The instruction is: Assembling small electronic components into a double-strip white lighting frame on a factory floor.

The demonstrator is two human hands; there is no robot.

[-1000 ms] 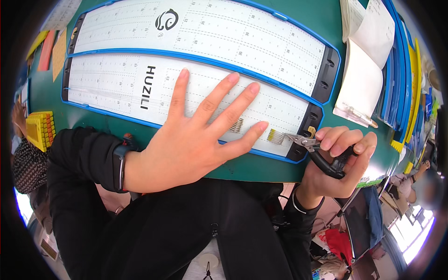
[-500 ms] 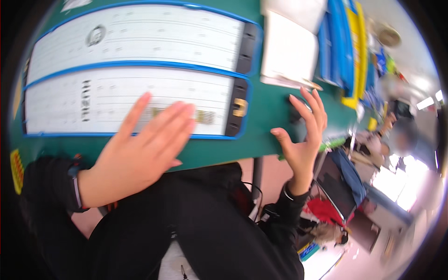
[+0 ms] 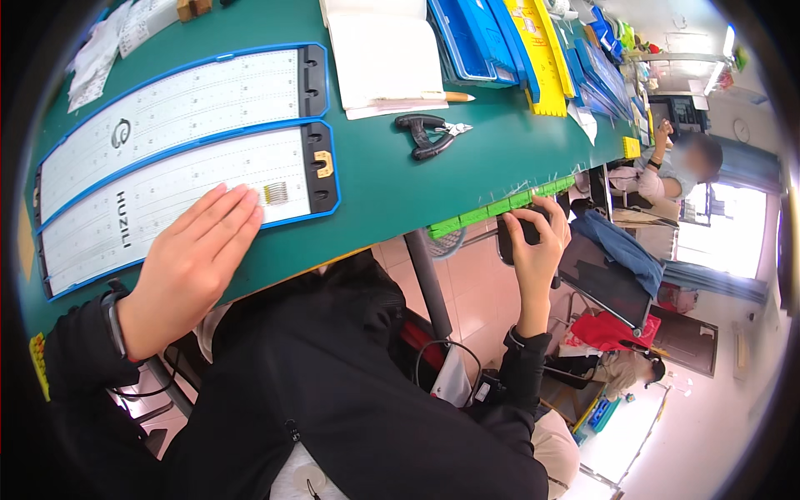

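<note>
A long, flat blue case with white ruled panels lies open on the green table. My left hand rests on its nearer panel, open, with fingers stretched out side by side. Just beyond those fingertips is a row of small, thin gold-brown pieces, too fine to name. My right hand is at the table's front edge, by a green strip with fine, pale threads sticking up from it. Its thumb and forefinger are pinched together at the strip; anything between them is too small to make out.
Black-handled nippers lie on the green table, near an open notebook with a pencil. Blue trays and a yellow strip stand farther back. Another person sits at the far right.
The view has swung right, so the case appears farther left and the nippers show fully. My right hand has gone from spread fingers to a pinch at the green strip.
</note>
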